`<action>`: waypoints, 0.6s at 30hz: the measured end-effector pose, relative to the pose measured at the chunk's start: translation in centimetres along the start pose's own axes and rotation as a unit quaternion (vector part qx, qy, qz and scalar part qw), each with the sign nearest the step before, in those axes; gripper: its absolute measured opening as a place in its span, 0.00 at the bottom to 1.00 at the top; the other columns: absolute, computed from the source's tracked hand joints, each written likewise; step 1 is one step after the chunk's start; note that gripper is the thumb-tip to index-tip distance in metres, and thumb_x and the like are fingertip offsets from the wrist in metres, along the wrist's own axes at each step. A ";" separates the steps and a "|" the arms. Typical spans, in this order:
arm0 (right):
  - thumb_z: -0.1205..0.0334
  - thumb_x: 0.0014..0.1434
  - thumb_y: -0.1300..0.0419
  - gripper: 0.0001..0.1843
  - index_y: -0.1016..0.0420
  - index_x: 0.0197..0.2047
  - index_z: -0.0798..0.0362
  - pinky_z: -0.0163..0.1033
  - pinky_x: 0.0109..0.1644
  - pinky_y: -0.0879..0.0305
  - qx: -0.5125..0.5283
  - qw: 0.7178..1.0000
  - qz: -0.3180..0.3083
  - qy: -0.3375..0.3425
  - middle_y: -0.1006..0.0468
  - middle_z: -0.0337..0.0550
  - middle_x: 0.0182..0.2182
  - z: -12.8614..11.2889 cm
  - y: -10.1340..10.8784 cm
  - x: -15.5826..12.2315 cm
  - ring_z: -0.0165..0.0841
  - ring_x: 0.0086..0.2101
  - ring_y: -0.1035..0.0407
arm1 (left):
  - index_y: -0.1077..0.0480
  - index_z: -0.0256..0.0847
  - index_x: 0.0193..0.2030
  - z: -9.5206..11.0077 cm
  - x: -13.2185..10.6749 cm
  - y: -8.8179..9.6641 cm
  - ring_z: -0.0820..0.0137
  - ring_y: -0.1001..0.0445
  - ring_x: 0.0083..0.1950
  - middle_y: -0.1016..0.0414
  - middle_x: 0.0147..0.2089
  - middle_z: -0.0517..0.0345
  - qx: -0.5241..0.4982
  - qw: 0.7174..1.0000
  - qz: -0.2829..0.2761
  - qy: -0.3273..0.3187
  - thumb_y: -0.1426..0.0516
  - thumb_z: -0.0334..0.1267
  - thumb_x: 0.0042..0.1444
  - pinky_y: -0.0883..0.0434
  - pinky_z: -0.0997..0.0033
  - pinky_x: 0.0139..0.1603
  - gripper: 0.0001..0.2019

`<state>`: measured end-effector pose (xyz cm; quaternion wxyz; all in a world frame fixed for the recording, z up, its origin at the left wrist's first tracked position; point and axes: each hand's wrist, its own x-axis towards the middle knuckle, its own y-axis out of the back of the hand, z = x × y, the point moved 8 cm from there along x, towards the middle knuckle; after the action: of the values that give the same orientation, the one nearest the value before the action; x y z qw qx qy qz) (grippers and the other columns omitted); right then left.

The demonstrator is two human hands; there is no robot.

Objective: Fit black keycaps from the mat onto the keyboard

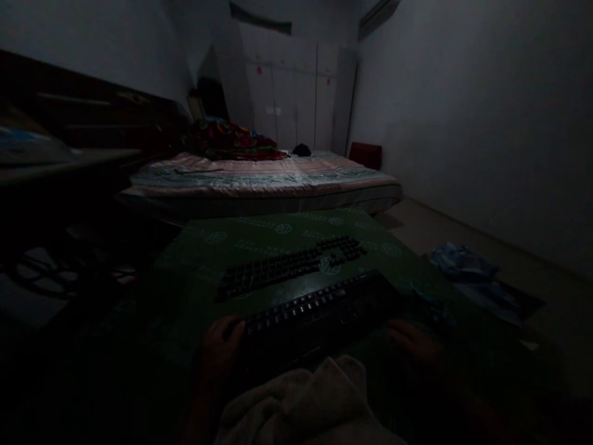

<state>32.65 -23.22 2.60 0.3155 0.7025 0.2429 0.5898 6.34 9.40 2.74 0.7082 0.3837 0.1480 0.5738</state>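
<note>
The room is very dark. A black keyboard frame (319, 315) lies on a green patterned mat (194, 272) in front of me. Beyond it on the mat sits a row of loose black keycaps (287, 266) laid out in keyboard shape. My left hand (220, 352) rests against the left end of the keyboard, fingers curled on its edge. My right hand (412, 346) lies by the right end, dim, fingers seeming to touch the keyboard's side. A pale cloth (301, 402) lies bunched at the near edge between my arms.
A low bed (259, 179) with a striped sheet and a colourful bundle (231, 139) stands behind the mat. White wardrobe (291, 93) at the back. Blue cloth (463, 262) and a dark sheet lie on the floor at right. Dark furniture fills the left.
</note>
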 end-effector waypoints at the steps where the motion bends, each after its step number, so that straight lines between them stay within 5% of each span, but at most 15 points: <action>1: 0.67 0.61 0.51 0.17 0.27 0.48 0.48 0.47 0.41 0.22 -0.001 1.000 0.006 -0.005 0.21 0.53 0.43 -0.7 0.1 -1.2 0.41 0.42 0.24 | 0.28 0.44 0.33 0.0 0.1 0.1 0.56 0.24 0.46 0.23 0.44 0.49 0.004 1.000 -0.001 -0.002 0.50 0.51 0.46 0.27 0.59 0.49 0.17; 9: 0.62 0.60 0.48 0.19 0.30 0.53 0.41 0.43 0.37 0.22 0.030 0.999 0.030 0.029 0.19 0.45 0.40 -8.4 -0.2 -7.5 0.41 0.38 0.22 | 0.27 0.40 0.37 0.0 1.4 0.1 0.56 0.22 0.45 0.21 0.43 0.45 0.059 0.997 -0.040 -0.002 0.50 0.51 0.47 0.25 0.61 0.44 0.19; 13: 0.67 0.58 0.45 0.20 0.30 0.52 0.40 0.40 0.43 0.24 0.043 0.999 -0.020 0.000 0.19 0.42 0.43 -10.6 -1.0 -8.3 0.38 0.42 0.23 | 0.28 0.38 0.39 0.6 1.5 0.0 0.56 0.22 0.46 0.22 0.44 0.44 0.097 0.993 -0.063 -0.021 0.50 0.49 0.47 0.25 0.63 0.44 0.20; 18: 0.65 0.61 0.47 0.12 0.27 0.44 0.44 0.37 0.37 0.26 0.050 0.998 0.026 0.024 0.19 0.42 0.37 -11.7 -0.1 -7.4 0.35 0.35 0.24 | 0.30 0.34 0.49 3.0 0.6 0.4 0.56 0.28 0.56 0.27 0.54 0.42 0.158 0.981 -0.069 -0.090 0.49 0.47 0.51 0.30 0.62 0.54 0.23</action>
<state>19.78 -26.59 -1.27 0.2586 0.7095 0.2613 0.6012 8.17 8.82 5.17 0.6871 0.5296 0.1984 0.4562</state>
